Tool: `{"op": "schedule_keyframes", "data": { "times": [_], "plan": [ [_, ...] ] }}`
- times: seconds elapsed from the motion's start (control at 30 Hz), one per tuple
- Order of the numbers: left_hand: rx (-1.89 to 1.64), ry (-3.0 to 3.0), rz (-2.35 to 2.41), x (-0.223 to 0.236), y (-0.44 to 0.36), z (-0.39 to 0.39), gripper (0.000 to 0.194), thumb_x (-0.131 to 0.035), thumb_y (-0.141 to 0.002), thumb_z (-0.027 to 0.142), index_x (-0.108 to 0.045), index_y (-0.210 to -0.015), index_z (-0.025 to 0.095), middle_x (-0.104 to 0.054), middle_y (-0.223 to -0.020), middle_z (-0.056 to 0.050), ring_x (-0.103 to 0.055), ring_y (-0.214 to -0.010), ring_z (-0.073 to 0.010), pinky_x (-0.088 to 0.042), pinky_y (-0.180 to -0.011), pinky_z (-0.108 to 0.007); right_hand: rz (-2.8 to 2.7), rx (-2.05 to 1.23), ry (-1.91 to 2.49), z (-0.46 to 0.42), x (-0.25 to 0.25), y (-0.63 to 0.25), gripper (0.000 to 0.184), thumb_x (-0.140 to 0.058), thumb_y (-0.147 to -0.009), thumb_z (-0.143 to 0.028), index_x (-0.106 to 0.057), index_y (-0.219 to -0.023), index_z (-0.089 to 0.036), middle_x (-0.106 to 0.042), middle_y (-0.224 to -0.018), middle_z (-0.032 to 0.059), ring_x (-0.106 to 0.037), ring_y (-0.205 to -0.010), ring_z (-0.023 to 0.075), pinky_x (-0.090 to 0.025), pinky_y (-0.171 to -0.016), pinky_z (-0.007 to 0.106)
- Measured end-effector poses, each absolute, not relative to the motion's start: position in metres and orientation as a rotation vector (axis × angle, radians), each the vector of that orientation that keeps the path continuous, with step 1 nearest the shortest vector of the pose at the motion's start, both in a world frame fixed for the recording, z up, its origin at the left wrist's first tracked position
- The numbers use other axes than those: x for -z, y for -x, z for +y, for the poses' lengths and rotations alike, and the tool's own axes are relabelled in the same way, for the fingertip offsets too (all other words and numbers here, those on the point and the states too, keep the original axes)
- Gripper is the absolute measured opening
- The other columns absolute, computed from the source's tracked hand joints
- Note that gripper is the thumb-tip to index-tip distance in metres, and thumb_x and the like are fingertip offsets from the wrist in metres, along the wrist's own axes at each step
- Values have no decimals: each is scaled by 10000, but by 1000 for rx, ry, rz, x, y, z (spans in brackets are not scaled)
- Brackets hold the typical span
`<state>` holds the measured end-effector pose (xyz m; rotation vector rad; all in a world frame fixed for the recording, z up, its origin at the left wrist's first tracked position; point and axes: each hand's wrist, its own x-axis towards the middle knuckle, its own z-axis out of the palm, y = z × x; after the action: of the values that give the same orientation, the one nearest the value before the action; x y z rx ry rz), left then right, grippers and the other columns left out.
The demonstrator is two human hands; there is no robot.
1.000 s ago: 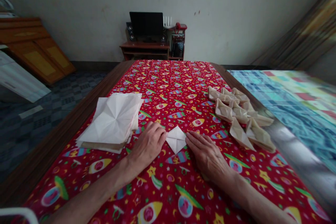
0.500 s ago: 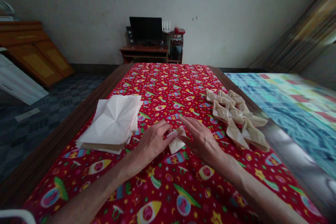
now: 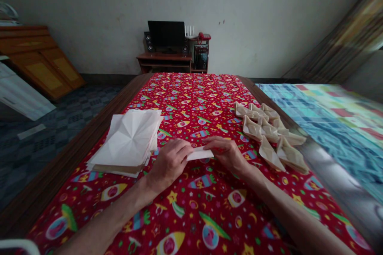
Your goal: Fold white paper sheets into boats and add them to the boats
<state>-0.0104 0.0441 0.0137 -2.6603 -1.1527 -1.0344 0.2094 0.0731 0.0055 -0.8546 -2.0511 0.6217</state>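
A small folded white paper (image 3: pixel 200 153) is between my two hands, now a narrow strip seen edge-on above the red cloth. My left hand (image 3: pixel 172 160) grips its left end, thumb and fingers closed together. At the right end, my right hand (image 3: pixel 229 153) pinches the paper, its fingers bent over the top edge. To the left lies a stack of creased white paper sheets (image 3: pixel 128 137), the top one marked with star-like folds. On the right are several folded paper boats (image 3: pixel 254 127) in cream paper, set close together in rows.
The red patterned tablecloth (image 3: pixel 191 103) covers a long dark wooden table (image 3: pixel 119 117). Beyond it stand a desk with a monitor (image 3: pixel 166 36) and a red telephone (image 3: pixel 204 36). A bed with a blue checked cover (image 3: pixel 314 123) adjoins the right side. A wooden cabinet (image 3: pixel 38 59) is at far left.
The flat paper diamond has been lifted and doubled over into a narrow strip. Both hands have closed on its ends, the right one having left its flat pose on the cloth.
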Motion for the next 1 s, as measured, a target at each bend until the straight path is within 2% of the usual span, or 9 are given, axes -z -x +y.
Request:
{"op": "schedule_keyframes", "data": {
  "times": [0.07,0.17,0.27,0.43,0.6,0.83,1.0],
  "plan": [
    [977,2671,-1097,-12,9,42,150,-464,-898,120,-592,-954,176,-630,-905,-44,-567,-879,-182,-457,-809,-329,-2216,-400,828,74,-3,-213,172,-533,-857,-162,-696,-899,-200,-680,-1029,86,-645,-899,175,-507,-744,303],
    [819,2796,-1072,-6,4,38,152,-466,-904,143,-608,-946,176,-627,-881,-40,-566,-862,-177,-456,-789,-326,-2490,-50,821,70,-4,-220,169,-552,-857,-159,-683,-948,-217,-645,-1117,102,-585,-1036,228,-468,-836,396],
    [719,2946,-1081,1,0,34,125,-518,-879,152,-614,-954,181,-627,-910,-40,-559,-897,-188,-457,-800,-330,-2643,91,894,57,-5,-227,220,-562,-859,-157,-641,-1053,-224,-609,-1156,107,-516,-1111,246,-437,-886,428],
    [888,3005,-1133,6,2,31,130,-545,-877,185,-633,-973,181,-643,-964,-45,-562,-922,-180,-475,-827,-322,-2562,82,953,28,-3,-232,274,-451,-905,-130,-583,-1141,-171,-607,-1039,117,-523,-986,219,-467,-801,373],
    [860,2989,-1027,6,8,29,161,-520,-907,227,-679,-932,230,-676,-975,-22,-571,-937,-167,-471,-818,-317,-2539,-44,898,16,-1,-228,220,-440,-918,-164,-605,-1063,-178,-611,-934,80,-546,-859,175,-470,-727,315],
    [761,3116,-933,8,12,33,184,-522,-911,247,-704,-923,276,-655,-1067,-8,-547,-978,-165,-457,-843,-313,-2529,-122,948,10,2,-230,256,-422,-924,-153,-581,-1121,-183,-608,-1033,97,-545,-929,188,-467,-785,337],
    [954,3107,-1045,12,11,35,189,-508,-915,211,-669,-1014,216,-651,-1012,-35,-550,-947,-160,-481,-826,-288,-2593,-72,987,5,-4,-226,250,-403,-938,-177,-573,-1120,-166,-587,-1058,108,-518,-952,211,-437,-813,374]
  ]
}}
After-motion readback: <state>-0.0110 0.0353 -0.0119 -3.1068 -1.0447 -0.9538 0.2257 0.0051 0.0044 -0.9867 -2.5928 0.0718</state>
